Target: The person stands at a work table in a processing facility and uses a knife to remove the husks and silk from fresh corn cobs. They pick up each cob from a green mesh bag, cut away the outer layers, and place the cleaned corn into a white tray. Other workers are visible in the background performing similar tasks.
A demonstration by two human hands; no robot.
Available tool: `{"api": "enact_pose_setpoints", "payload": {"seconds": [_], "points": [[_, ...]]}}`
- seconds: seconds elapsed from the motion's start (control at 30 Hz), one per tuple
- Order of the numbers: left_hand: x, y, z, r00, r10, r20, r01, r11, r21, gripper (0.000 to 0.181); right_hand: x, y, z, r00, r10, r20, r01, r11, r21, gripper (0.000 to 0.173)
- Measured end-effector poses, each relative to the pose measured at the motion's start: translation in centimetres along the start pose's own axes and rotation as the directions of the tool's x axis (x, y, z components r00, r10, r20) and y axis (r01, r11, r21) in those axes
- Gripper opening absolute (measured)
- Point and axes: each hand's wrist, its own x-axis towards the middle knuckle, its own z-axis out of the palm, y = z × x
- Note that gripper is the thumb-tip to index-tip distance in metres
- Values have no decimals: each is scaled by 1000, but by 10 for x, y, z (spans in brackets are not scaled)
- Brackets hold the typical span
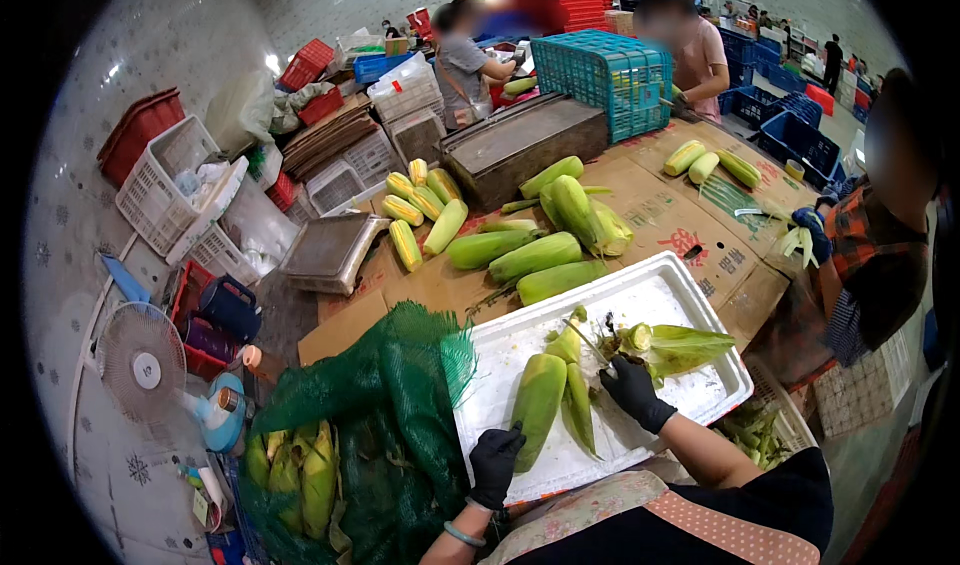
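Note:
My left hand [495, 463], in a black glove, has its fingers at the lower left side of a green ear of corn [541, 407] in a white foam tray [480, 422]; whether it grips the ear is unclear. Over the middle of the tray, my right hand [634, 392], gloved in black too, is closed on a knife [586, 340] whose thin blade points up and left. Loose husk leaves [576, 407] lie between the hands. Beyond the right hand are a cut corn end [640, 337] and a broad green husk [686, 346].
Green mesh sack [367, 400] with corn stands left of the tray. Several husked ears [544, 257] and trimmed ears [426, 202] lie on flattened cardboard [660, 190]. Behind are a metal box [525, 141] and a teal crate [600, 62]. A co-worker's gloved hand [814, 235] is at the right.

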Motion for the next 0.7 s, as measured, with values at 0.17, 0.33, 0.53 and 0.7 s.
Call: {"api": "enact_pose_setpoints", "payload": {"seconds": [0.17,0.33,0.53,0.7], "points": [[1,1,-8,992,-124,15,124,991,-45,13,0,-3,1,1000,1,21,-2,998,63,21],[4,-5,-12,976,-208,67,212,976,-54,21,-1,-2,2,1000,24,17,-25,998,56,24],[0,27,-24,926,-89,367,-65,919,388,92,-1,-7,-4,996,71,55,-74,996,43,24],[-4,-15,-14,940,-60,335,5,986,164,85,-4,5,1,996,79,51,-81,996,39,23]]}}
